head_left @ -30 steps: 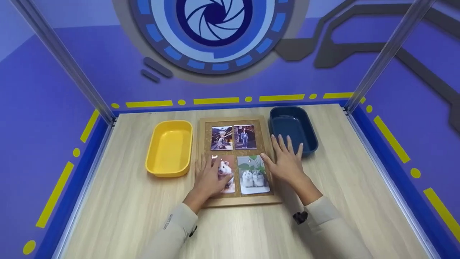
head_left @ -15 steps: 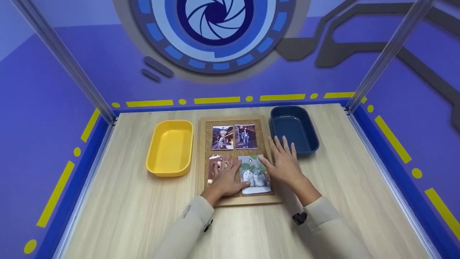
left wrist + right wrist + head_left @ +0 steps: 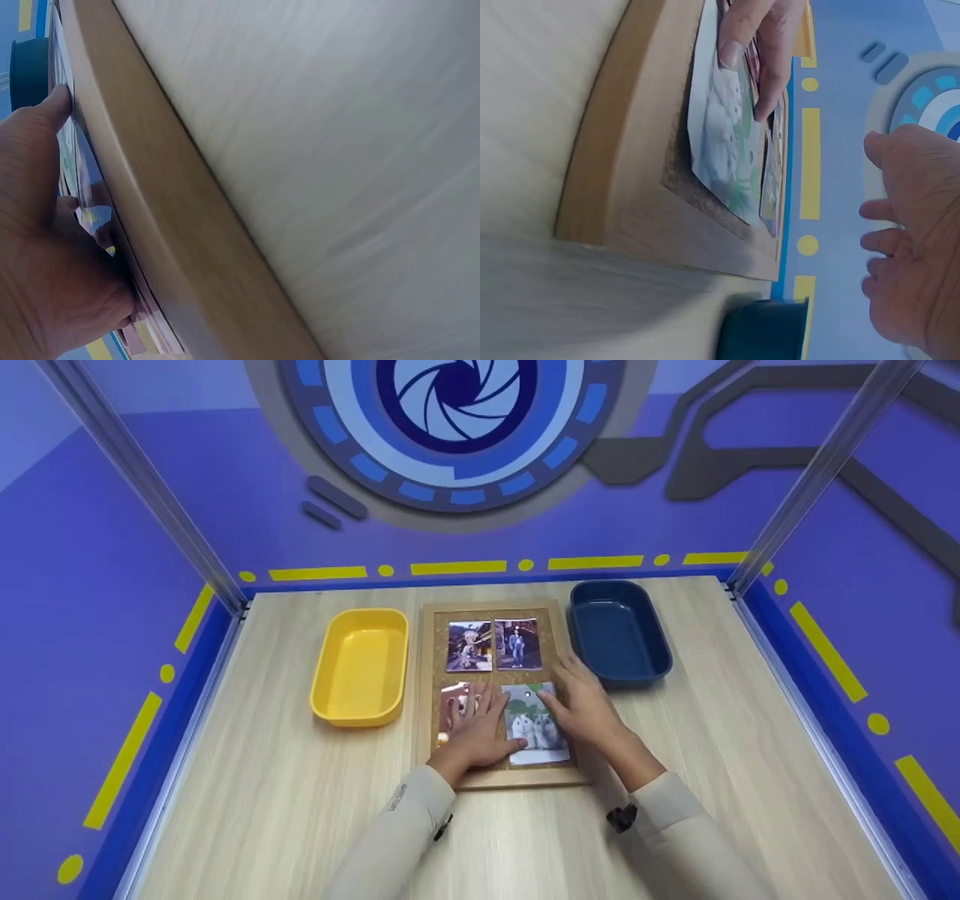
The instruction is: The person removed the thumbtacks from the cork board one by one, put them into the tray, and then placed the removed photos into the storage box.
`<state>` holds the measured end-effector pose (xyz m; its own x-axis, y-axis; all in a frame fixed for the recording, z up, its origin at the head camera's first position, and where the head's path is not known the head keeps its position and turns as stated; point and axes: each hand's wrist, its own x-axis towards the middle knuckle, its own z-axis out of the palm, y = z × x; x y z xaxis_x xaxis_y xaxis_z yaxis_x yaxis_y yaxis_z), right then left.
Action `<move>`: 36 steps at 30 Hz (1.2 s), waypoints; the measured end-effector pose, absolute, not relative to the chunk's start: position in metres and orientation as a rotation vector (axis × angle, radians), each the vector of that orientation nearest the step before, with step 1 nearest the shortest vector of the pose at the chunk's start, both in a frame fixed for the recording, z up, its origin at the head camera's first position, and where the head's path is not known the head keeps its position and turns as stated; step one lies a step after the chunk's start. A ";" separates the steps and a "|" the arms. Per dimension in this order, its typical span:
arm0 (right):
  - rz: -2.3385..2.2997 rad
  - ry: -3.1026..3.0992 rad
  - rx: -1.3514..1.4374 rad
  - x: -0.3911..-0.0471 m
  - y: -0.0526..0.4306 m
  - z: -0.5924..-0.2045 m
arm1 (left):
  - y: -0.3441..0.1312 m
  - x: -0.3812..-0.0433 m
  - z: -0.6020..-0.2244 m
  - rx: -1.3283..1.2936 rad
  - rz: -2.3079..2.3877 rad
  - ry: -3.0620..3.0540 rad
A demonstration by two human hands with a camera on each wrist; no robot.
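Note:
A cork board in a wooden frame lies on the table with photos on it. My left hand rests with straight, spread fingers over the lower-left hamster photo, covering much of it. Its thumb reaches onto the lower-right photo of two hamsters. In the right wrist view that two-hamster photo has its near edge slightly raised from the cork. My right hand hovers above the board's right side, fingers extended and holding nothing, thumb overlapping that photo's upper right corner in the head view.
Two smaller photos of people, the left one and the right one, are on the upper cork. A yellow tray stands left of the board and a dark blue tray right of it. Blue printed walls enclose the table.
My left hand has moved right, from the board's left side to over the lower photos. My right hand's fingers have drawn together and turned inward. The trays stay put.

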<state>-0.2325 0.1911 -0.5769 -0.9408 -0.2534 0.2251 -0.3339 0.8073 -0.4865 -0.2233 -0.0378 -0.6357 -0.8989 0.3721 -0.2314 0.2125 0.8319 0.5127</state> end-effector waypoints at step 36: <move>1.536 -2.834 0.224 -0.268 0.172 -0.636 | -0.037 -0.219 -0.628 0.476 0.625 2.740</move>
